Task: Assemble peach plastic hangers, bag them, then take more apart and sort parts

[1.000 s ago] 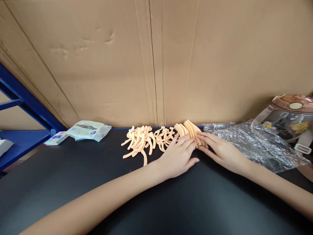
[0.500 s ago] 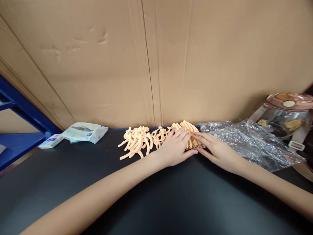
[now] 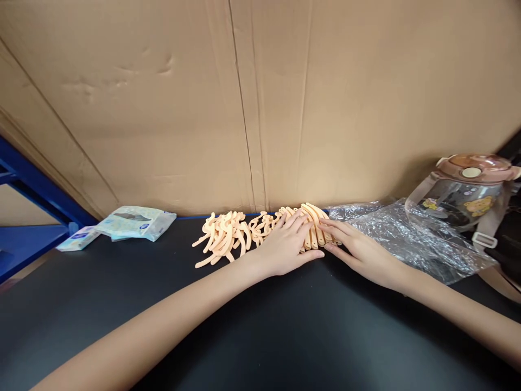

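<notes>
A row of flat, curved, peach-coloured plastic pieces (image 3: 315,234) with small holes at their ends stands packed side by side on the black table. My left hand (image 3: 287,244) lies over the row's left part, fingers stretched out and touching it, thumb pointing right. At the row's right end, my right hand (image 3: 360,251) rests its extended fingers against the pieces. Neither hand is closed around anything. Left of my left hand are small looped peach pieces (image 3: 256,227), partly hidden by it, and a loose heap of curved peach pieces (image 3: 223,236).
A crumpled clear plastic bag (image 3: 401,231) lies right of my right hand, beside a transparent bottle (image 3: 448,201) with a brown lid and strap. Tissue packs (image 3: 138,221) lie at the left, near a blue metal frame (image 3: 36,179). Cardboard (image 3: 183,119) rises behind the table (image 3: 228,336).
The view has shifted slightly, moving most things a little leftward. The pieces between my hands look somewhat more spread and upright; both hands stay on the row.
</notes>
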Action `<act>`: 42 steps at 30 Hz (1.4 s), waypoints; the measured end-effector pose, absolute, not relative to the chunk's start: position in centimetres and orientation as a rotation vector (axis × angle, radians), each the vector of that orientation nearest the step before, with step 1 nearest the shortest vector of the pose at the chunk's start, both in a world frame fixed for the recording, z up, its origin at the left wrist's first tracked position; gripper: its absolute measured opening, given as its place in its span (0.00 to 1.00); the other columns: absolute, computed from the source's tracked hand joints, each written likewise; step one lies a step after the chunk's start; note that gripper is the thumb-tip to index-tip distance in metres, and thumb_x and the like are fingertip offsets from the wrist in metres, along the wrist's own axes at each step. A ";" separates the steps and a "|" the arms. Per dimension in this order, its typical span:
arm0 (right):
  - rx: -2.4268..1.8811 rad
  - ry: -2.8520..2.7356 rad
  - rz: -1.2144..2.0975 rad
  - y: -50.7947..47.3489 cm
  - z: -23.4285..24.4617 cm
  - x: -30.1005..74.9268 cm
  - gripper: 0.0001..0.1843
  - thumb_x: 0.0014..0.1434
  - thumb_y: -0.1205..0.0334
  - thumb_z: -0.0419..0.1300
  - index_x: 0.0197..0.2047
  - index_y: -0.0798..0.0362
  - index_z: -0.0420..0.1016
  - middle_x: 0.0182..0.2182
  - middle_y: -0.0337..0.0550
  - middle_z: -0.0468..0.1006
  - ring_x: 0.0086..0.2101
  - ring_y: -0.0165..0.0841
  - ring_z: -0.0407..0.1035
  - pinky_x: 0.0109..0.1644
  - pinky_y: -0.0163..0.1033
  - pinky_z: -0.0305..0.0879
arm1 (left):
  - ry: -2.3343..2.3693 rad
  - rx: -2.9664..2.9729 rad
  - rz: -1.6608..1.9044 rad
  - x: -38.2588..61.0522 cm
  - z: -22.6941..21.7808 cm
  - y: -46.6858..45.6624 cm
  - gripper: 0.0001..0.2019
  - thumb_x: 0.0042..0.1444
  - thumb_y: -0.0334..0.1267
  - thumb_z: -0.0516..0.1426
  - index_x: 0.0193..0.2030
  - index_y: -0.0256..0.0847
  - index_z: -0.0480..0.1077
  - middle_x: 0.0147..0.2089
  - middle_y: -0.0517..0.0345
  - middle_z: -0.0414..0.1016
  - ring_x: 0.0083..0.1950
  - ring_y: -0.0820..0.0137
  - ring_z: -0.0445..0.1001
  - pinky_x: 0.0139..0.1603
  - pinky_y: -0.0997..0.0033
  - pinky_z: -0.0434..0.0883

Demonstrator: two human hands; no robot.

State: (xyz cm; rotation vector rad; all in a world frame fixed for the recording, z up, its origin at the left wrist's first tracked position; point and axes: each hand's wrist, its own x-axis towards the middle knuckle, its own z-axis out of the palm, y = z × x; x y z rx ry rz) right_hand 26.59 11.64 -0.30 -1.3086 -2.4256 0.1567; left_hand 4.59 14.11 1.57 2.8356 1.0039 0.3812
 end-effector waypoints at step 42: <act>-1.370 -2.348 0.327 11.5 0.3 26.9 0.28 0.67 0.43 0.43 0.65 0.46 0.55 0.65 0.48 0.60 0.64 0.43 0.53 0.66 0.55 0.53 | 1.161 2.288 0.504 4.5 0.3 8.3 0.34 0.62 0.41 0.52 0.70 0.35 0.41 0.75 0.42 0.32 0.75 0.58 0.31 0.72 0.49 0.48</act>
